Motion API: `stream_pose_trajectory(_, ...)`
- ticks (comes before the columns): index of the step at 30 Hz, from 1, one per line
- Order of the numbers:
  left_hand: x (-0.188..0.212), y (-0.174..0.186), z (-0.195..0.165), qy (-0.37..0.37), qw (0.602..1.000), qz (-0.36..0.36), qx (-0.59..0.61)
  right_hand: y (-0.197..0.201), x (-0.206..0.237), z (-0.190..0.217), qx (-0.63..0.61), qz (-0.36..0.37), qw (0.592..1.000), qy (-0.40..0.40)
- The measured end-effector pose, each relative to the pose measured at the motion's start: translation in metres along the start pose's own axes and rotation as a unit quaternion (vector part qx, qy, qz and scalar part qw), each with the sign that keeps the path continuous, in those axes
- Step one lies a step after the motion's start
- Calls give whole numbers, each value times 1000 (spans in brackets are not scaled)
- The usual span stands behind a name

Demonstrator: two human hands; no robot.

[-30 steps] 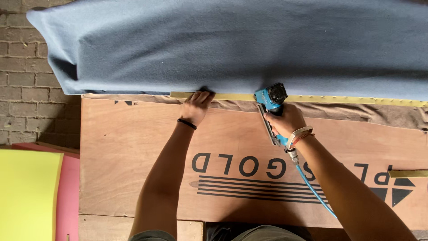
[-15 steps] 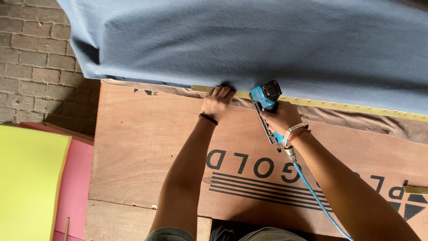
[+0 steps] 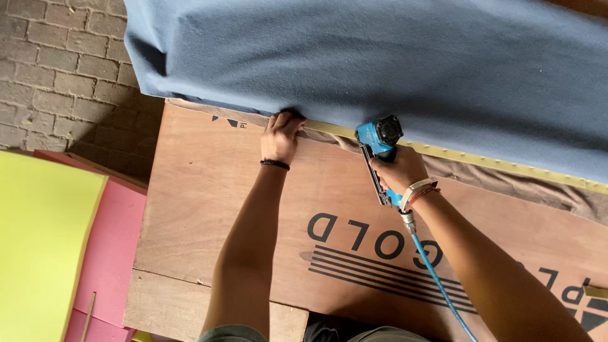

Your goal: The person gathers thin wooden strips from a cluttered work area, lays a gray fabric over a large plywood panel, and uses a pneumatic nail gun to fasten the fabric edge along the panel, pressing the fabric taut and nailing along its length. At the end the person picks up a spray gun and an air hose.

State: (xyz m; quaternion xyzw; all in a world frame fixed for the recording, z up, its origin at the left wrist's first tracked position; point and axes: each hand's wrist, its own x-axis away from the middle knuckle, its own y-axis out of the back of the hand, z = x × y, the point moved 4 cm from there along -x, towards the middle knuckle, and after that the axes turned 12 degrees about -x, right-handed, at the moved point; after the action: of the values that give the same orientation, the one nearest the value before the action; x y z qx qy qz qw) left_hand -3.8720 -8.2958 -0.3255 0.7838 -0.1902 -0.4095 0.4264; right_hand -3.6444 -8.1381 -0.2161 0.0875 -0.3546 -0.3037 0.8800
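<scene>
A large blue fabric [image 3: 392, 63] covers a padded form along the top of a plywood board [image 3: 209, 209]. A yellow strip [image 3: 494, 161] with a row of staples runs along the fabric's lower edge. My left hand [image 3: 280, 136] presses the fabric edge down at the strip's left end, fingers tucked under the cloth. My right hand [image 3: 398, 170] grips a blue pneumatic stapler [image 3: 378, 142], its nose against the strip just right of my left hand. A blue air hose [image 3: 437, 272] trails from the stapler along my forearm.
Brown cloth [image 3: 506, 180] lies bunched below the yellow strip on the right. A brick floor [image 3: 57, 69] shows at the upper left. Yellow foam [image 3: 38, 247] and pink foam [image 3: 117, 253] sheets lie at the left beside the board.
The view has shifted so that the board and fabric sit further right and tilted. Both hands stay at the fabric edge, left hand pressing, right hand holding the stapler near it.
</scene>
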Motion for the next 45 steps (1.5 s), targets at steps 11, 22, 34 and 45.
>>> stream_pose_trajectory(11,-11,1,12,66,997,-17,36,-29,-18,36,49,27,998,9)
stream_pose_trajectory(22,-17,4,21,140,989,15,39,-67,-40,66,111,48,992,42)
stream_pose_trajectory(34,-13,-5,52,197,970,-101,99,-95,-47,97,116,39,992,34)
stream_pose_trajectory(45,-9,-12,56,251,961,-97,68,-102,-50,97,131,50,986,94)
